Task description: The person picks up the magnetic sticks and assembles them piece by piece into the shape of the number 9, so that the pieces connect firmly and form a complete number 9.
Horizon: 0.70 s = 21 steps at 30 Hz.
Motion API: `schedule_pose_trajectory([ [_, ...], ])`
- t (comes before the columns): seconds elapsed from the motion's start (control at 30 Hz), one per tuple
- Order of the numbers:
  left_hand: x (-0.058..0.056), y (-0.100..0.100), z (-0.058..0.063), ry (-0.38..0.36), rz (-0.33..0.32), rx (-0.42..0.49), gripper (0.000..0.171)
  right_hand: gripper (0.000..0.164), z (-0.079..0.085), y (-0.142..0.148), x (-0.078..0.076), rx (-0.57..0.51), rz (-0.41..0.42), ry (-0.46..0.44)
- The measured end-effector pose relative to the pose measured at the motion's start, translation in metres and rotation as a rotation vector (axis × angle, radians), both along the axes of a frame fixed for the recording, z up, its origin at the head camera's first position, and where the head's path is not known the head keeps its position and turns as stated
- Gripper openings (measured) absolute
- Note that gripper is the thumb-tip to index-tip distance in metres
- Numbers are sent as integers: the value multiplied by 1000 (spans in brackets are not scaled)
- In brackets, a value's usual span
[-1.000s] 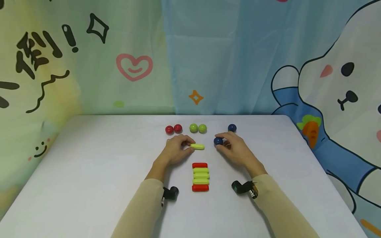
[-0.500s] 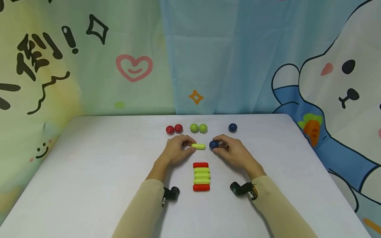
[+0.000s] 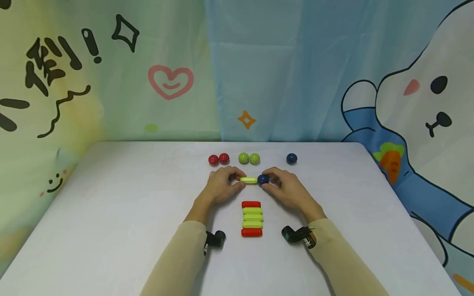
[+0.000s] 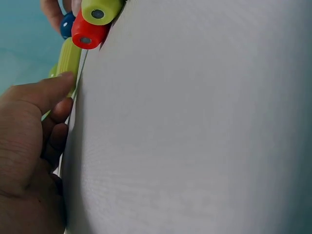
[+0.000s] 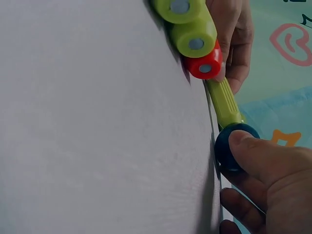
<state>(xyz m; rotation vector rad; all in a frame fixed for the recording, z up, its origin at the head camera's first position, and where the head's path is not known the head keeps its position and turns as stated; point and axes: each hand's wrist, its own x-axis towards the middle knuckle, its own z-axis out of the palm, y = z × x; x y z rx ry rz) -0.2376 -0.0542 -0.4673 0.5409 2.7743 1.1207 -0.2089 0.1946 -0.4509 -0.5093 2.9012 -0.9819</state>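
Note:
My left hand pinches one end of a yellow-green magnetic rod between thumb and fingers. From the other side my right hand grips a dark blue ball, which sits right at the rod's free end. In the right wrist view the blue ball lines up with the rod, my thumb pressed on its side. The left wrist view shows the rod running from my fingers toward the ball.
Nearer me lies a stacked row of rods: a red rod at each end, yellow-green rods between, grey discs on their ends. Along the back sit two red balls, two green balls and another blue ball on the white table.
My right hand has brought the blue ball leftward from a gap away up to the end of the rod. The left hand keeps its pinch on the rod, nearly still.

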Motion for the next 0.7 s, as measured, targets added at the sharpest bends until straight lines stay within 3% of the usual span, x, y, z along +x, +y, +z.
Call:
schedule_pose_trajectory([
  [0.33,2,-1,0,-1,12,-16,20,42,-7,-1,-2,-52,11,-41],
  [0.7,-1,-1,0,2,3,11,28,39,-12,6,-7,-107,31,-17],
])
